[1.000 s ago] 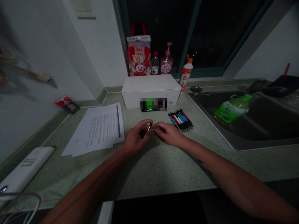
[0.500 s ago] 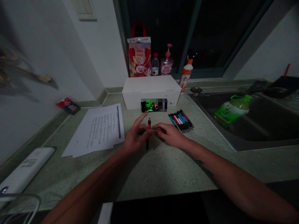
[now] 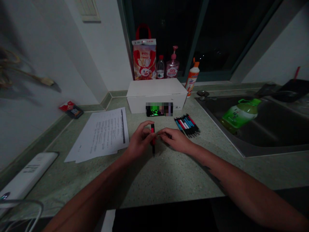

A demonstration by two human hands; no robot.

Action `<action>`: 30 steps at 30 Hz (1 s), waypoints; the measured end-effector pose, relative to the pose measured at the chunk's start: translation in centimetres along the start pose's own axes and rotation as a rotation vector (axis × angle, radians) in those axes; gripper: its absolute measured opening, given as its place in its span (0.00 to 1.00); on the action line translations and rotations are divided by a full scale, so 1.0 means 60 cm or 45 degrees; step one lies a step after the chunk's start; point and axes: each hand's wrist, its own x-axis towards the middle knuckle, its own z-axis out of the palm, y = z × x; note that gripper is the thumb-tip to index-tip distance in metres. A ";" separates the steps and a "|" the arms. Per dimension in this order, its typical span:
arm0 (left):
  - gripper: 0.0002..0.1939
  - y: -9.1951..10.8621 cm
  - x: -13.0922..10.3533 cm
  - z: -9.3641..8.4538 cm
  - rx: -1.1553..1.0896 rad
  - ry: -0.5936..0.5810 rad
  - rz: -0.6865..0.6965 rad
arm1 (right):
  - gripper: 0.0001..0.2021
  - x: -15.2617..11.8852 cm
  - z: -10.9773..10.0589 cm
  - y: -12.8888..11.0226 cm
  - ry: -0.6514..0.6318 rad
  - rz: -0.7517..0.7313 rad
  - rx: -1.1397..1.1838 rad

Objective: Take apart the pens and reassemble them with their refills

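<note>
A red and black pen [image 3: 153,141] is gripped in my left hand [image 3: 140,139], between thumb and fingers. It points lengthwise away from me, and my index fingertip rests on its far end. My right hand [image 3: 175,139] lies on the counter just right of the pen, its fingers curled and pressed together. Whatever those fingertips may hold is too small or hidden to make out. Beyond my right hand, several pens [image 3: 187,125] in blue, white, red and black lie side by side in a row.
A phone [image 3: 159,110] leans against a white box [image 3: 156,88]. Printed papers [image 3: 103,135] lie to the left, with a white device [image 3: 29,175] nearer me. On the right is a metal sink [image 3: 277,129] holding a green bottle [image 3: 241,112]. An orange-capped bottle [image 3: 191,79] stands behind.
My left index finger has come down from its raised position onto the pen's far end. The pen has tilted slightly. My right hand has stayed in place.
</note>
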 end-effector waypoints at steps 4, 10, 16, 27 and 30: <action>0.29 0.002 0.000 0.003 -0.044 -0.007 0.002 | 0.10 0.000 0.001 0.000 -0.004 0.005 0.004; 0.25 -0.001 0.003 0.000 -0.044 0.005 -0.006 | 0.10 0.001 0.001 0.004 0.012 -0.014 0.018; 0.26 -0.004 0.006 -0.004 -0.087 0.053 0.005 | 0.09 -0.001 -0.001 0.002 -0.002 -0.011 0.051; 0.34 -0.005 0.011 -0.004 -0.069 0.101 -0.059 | 0.09 0.000 -0.001 0.002 -0.005 -0.002 0.050; 0.31 -0.008 0.014 -0.005 -0.058 0.128 -0.086 | 0.09 0.000 0.001 0.000 -0.008 0.033 0.133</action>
